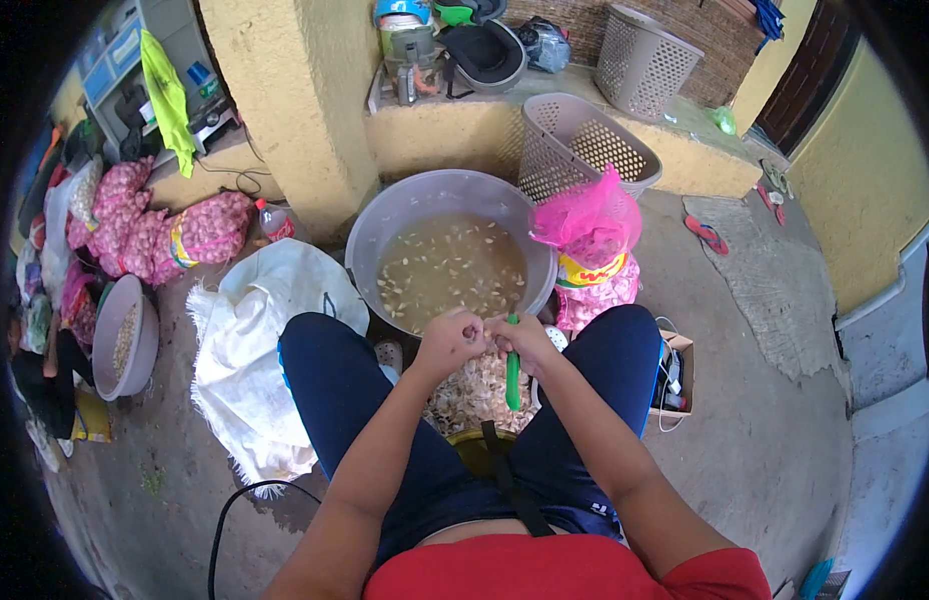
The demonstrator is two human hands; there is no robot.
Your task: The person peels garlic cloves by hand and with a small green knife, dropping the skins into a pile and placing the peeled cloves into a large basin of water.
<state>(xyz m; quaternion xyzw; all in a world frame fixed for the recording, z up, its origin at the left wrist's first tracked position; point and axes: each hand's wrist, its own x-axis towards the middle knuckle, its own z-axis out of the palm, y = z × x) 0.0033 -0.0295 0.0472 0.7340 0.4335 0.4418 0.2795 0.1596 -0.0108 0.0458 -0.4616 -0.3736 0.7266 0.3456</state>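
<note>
My right hand (524,343) is closed around a small knife with a green handle (512,375), which points down toward my lap. Close beside it, my left hand (452,342) pinches a small pale piece that looks like a garlic clove, mostly hidden by the fingers. Below both hands, between my knees, lies a heap of garlic cloves and skins (474,395) in a yellowish container (472,455). Just beyond the hands, a big grey tub (359,235) holds cloudy water with peeled garlic cloves (449,262) in it.
A pink mesh bag of garlic (599,295) stands right of the tub, before a grey perforated basket (544,150). At left lie a white woven sack (249,350), more garlic bags (209,235) and a basin (144,350). A small box (674,375) sits by my right knee.
</note>
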